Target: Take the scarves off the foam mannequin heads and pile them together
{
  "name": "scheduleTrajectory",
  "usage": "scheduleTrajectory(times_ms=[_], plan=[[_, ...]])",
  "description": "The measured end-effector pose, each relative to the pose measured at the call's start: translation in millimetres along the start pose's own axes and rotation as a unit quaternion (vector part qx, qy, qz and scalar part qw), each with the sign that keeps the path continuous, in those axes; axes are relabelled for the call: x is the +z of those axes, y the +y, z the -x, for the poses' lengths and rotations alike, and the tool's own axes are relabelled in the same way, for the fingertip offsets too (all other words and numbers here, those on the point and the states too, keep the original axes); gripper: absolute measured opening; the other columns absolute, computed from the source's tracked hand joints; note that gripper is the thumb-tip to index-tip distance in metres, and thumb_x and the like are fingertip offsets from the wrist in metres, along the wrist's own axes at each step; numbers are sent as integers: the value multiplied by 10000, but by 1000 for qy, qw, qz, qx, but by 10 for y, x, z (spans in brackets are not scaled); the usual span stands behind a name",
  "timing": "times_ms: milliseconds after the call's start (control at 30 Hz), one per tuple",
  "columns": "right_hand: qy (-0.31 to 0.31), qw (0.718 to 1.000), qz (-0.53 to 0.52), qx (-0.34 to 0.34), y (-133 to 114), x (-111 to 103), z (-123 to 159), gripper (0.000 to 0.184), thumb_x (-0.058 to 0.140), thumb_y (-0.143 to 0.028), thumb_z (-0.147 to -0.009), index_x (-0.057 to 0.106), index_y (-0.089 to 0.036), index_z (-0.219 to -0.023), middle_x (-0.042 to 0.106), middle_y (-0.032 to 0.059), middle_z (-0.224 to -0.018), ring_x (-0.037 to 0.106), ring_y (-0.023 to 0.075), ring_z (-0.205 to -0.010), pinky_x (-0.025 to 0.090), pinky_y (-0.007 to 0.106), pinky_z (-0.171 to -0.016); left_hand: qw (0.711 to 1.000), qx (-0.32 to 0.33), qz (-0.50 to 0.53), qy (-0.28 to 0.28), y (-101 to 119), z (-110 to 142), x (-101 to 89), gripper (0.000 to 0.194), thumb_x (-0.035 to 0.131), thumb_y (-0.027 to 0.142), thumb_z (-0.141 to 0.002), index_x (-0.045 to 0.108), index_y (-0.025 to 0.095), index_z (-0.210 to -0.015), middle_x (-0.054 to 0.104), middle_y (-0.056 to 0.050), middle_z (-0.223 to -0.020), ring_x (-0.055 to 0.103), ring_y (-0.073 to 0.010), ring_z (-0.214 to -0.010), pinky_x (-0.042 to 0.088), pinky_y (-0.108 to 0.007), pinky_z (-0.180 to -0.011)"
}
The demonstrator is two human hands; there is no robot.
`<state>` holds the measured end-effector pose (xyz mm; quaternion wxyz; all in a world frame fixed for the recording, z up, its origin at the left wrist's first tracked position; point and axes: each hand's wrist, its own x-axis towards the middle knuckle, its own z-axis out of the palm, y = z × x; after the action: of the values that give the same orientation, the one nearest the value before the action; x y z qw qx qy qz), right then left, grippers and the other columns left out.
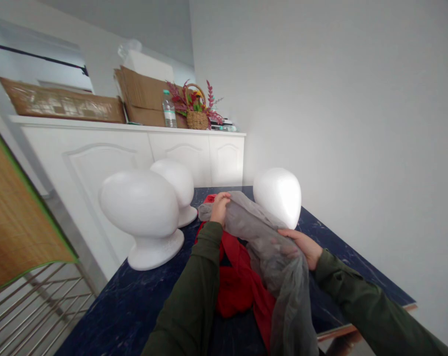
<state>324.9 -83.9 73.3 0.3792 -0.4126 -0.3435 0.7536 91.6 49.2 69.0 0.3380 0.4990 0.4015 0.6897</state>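
A sheer grey scarf (253,222) stretches between my two hands above the table, its lower end hanging toward the front edge. My left hand (220,208) is closed on the scarf's upper edge, toward the far left. Farther right, my right hand (301,244) pinches the same cloth, some fingers showing through it from beneath. Under the scarf lies a bunched red cloth (234,291), partly covered. Just behind the grey fabric stands a white mannequin head (279,195), its base hidden. Two more white heads, a near one (140,207) and a farther one (175,180), stand on the left.
Everything rests on a dark blue marbled table (101,301). Behind it, a white cabinet (108,153) carries cardboard boxes (145,99), a water bottle (169,110) and a flower basket (197,118). A metal rack (42,301) is at lower left; a wall rises at right.
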Motion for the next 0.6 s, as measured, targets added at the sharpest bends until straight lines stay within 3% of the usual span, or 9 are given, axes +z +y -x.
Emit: scheduleTrajectory(times_ms=[100,167,233,333,400,433,500,600], plan=[[0,996,79,-35,108,-129,115,313,608,-316,-799,624,-109,-1033,701,63,-772,654,173,-675,525,314,-763,995,57,-77,-33,-23,12,-35,227,445,114,-583,544,204,-766,595,-13,-874,550,-218,-967,414,-366,-928],[-15,972,221,-83,210,-203,122,434,650,-407,-766,624,-121,-1092,706,96,-941,662,220,-831,501,360,-848,986,91,-127,-60,-22,42,-61,304,454,81,-571,557,202,-830,603,-31,-962,532,-236,-1037,378,-405,-997],[-21,907,402,-121,325,-255,86,508,686,-451,-717,635,-143,-1116,678,106,-1079,633,264,-971,467,389,-907,973,118,-171,-95,-21,79,-77,387,470,48,-550,574,191,-894,604,-56,-1055,504,-251,-1115,325,-425,-1062],[-8,783,603,-153,488,-265,-2,497,727,-380,-653,663,-180,-1103,670,94,-1110,604,309,-1044,449,403,-916,953,140,-226,-146,-42,115,-88,500,470,4,-516,596,174,-969,576,-88,-1204,446,-252,-1228,252,-409,-1127],[2,732,661,-168,562,-240,-55,382,669,-278,-679,693,-187,-1049,688,98,-1058,620,318,-1011,457,404,-885,944,136,-256,-158,-79,111,-114,516,475,-8,-506,607,170,-972,557,-110,-1252,415,-260,-1272,222,-398,-1143],[7,721,670,-177,580,-225,-75,345,632,-236,-690,703,-178,-1023,692,107,-1039,625,319,-997,460,406,-873,941,126,-270,-158,-104,99,-140,495,486,-8,-505,613,167,-950,566,-128,-1239,421,-276,-1272,223,-402,-1140],[18,734,647,-203,575,-209,-95,328,583,-211,-706,703,-154,-1005,686,128,-1043,620,320,-999,455,421,-883,939,95,-294,-152,-160,59,-223,419,517,2,-508,618,165,-880,608,-164,-1155,467,-323,-1232,252,-433,-1113],[27,828,502,-249,480,-234,-51,380,587,-278,-707,669,-148,-1054,657,115,-1124,580,303,-1077,405,443,-983,939,35,-312,-141,-240,-1,-390,323,573,25,-505,607,172,-790,646,-188,-1035,526,-372,-1158,303,-478,-1054]])
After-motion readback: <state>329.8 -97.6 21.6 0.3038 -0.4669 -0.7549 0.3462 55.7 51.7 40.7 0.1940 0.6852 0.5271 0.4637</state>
